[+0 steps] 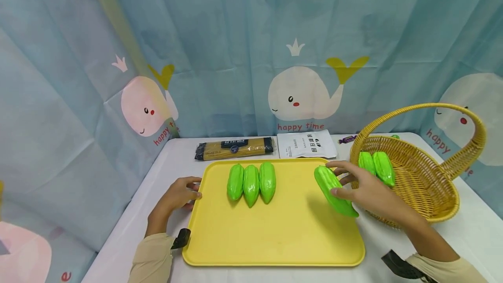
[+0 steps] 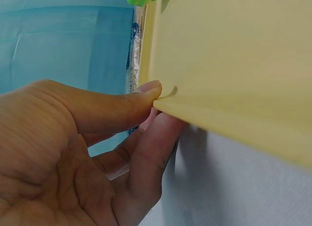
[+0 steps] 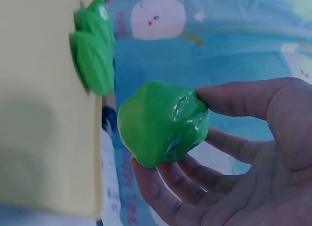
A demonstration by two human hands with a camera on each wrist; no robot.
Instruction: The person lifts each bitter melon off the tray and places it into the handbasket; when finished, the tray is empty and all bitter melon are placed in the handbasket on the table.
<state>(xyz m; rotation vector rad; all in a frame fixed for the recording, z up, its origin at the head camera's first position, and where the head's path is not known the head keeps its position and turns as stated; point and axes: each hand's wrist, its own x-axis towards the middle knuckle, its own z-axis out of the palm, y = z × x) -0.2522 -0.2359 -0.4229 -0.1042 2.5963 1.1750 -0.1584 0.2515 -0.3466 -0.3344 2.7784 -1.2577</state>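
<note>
My right hand point(image 1: 371, 191) grips a glossy green ridged bitter melon point(image 1: 334, 191) between thumb and fingers, tilted above the right part of the yellow tray point(image 1: 267, 237). In the right wrist view, the held bitter melon point(image 3: 161, 123) appears end-on, with fingers wrapped along its side. My left hand point(image 1: 178, 195) pinches the tray's left rim, thumb on top and a finger beneath, as the left wrist view shows at the tray edge point(image 2: 219, 133). Three more bitter melons point(image 1: 251, 184) lie side by side at the tray's upper left. Two others point(image 1: 383, 168) are inside the wicker basket point(image 1: 452, 213).
Behind the tray lie a pack of spaghetti point(image 1: 235, 148) and a white pouch point(image 1: 306, 144). A small purple wrapped candy point(image 1: 347, 139) is beside the basket. The basket's tall arched handle point(image 1: 463, 160) rises at the right. A blue curtain point(image 1: 235, 56) hangs behind the table.
</note>
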